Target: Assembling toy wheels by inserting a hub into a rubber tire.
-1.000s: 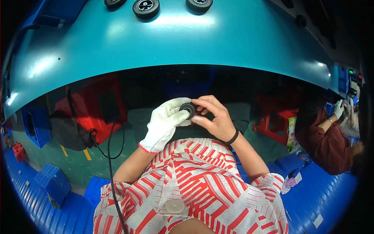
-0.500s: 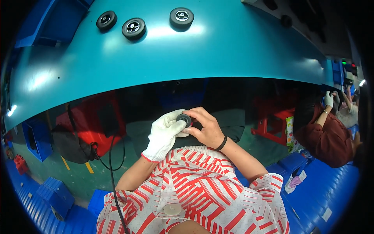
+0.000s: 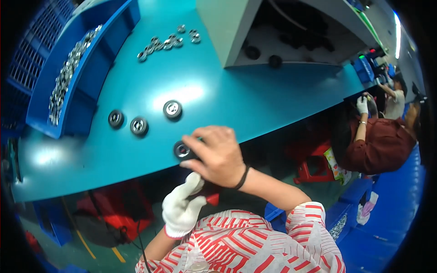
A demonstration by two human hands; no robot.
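A small black wheel (image 3: 178, 154) with a silver hub is pinched between the thumb and fingers of my bare right hand (image 3: 217, 152), over the front edge of the teal table (image 3: 136, 161). My left hand (image 3: 182, 210), in a white glove, is just below it in front of the table, thumb and fingers apart and nothing visible between them. A small red thing (image 3: 212, 199) shows beside the glove; I cannot make out what it is. Beyond my right hand, three similar wheels lie on the table: one at the left (image 3: 116, 118), a middle one (image 3: 139, 127) and a right one (image 3: 173, 109).
Farther back lie several silver hub pieces (image 3: 167, 43). A blue bin (image 3: 84, 98) of shiny pieces stands at the left. A pale open-fronted box (image 3: 227, 52) at the back right holds black wheels (image 3: 275, 61). A co-worker in a dark red top (image 3: 380, 145) sits at the right.
My hands have come apart. The right has carried the wheel forward and left to the table edge; the gloved left has let go and lowered. The view now takes in more of the table.
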